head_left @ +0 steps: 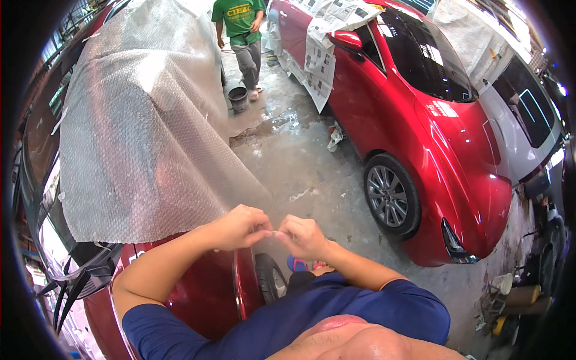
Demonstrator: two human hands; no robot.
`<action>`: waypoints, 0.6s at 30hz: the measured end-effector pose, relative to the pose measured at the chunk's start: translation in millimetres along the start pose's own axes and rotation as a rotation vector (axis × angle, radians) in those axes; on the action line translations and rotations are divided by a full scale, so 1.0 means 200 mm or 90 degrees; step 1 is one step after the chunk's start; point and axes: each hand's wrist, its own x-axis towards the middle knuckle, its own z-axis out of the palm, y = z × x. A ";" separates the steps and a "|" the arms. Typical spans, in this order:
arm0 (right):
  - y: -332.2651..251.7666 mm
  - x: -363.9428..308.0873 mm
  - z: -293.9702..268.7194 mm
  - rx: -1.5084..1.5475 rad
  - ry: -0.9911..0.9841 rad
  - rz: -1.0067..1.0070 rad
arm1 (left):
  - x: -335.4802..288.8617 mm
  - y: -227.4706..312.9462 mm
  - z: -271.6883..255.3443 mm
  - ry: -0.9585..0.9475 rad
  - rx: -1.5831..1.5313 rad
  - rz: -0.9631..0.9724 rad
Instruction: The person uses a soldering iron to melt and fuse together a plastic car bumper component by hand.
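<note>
My left hand (241, 228) and my right hand (302, 237) are raised in front of me, fingertips almost meeting. Both are closed in a pinch. A tiny pale sliver (275, 233) shows between the fingertips, too small to name. Below and to the left of my hands is a dark red car (207, 282), its front wheel (271, 277) close to my feet. A bubble-wrap sheet (144, 132) drapes over that car, its lower edge near my left forearm. My hands are apart from the sheet, as far as I can see.
On the right stands a glossy red car (414, 144) with newspaper (321, 57) masking its side, beside a white vehicle (522, 102). Ahead, a person in a green shirt (237, 21) is on the wet concrete floor (294, 162), near a black bucket (238, 99).
</note>
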 end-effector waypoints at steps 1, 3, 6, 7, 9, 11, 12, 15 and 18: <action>0.00 0.00 0.00 0.003 -0.002 0.001 | -0.01 0.00 0.00 0.001 -0.001 -0.003; 0.01 0.00 0.01 -0.019 -0.034 -0.004 | -0.02 0.00 0.01 -0.003 0.010 -0.010; 0.00 -0.01 0.03 -0.002 -0.019 0.045 | -0.02 -0.02 0.00 -0.014 -0.011 -0.048; -0.02 -0.01 0.04 0.001 -0.025 0.043 | -0.02 -0.02 0.01 -0.009 -0.012 -0.052; -0.05 0.00 0.05 0.006 0.047 0.055 | -0.01 0.00 0.01 0.013 -0.091 -0.129; -0.03 0.00 0.04 0.003 0.052 0.026 | -0.01 0.00 -0.01 -0.014 -0.097 -0.145; -0.02 0.00 0.04 -0.001 0.059 -0.003 | -0.01 0.00 -0.01 -0.044 -0.100 -0.159; 0.04 -0.01 0.04 -0.032 0.065 -0.073 | -0.02 -0.03 0.03 -0.057 -0.122 -0.173; -0.01 0.00 0.03 0.027 0.059 0.024 | -0.02 -0.06 0.05 0.009 -0.111 -0.115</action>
